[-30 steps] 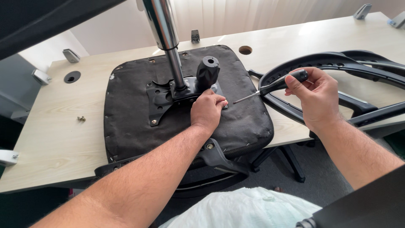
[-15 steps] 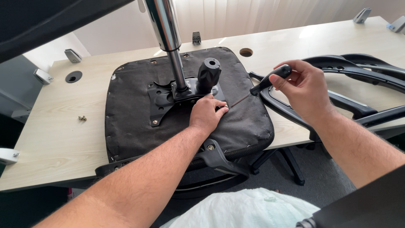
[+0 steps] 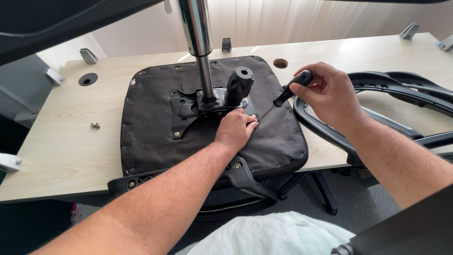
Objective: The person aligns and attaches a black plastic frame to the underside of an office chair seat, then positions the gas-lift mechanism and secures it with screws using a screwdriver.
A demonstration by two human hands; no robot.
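Your right hand (image 3: 330, 94) is closed round the black-handled slim steel screwdriver (image 3: 288, 94), light and rigid, while your left hand (image 3: 234, 132) pinches its tip on the black upturned chair seat (image 3: 151, 123), mid-surface.

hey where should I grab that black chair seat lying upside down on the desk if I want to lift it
Probably by its two side edges, one hand each. The chair seat lies flat, underside up, on the desk; the metal plate and chrome column crowd the middle, and the near edge overhangs toward you.

An office: long desk (image 3: 56, 156) with cable holes, vertical blinds (image 3: 292, 21).
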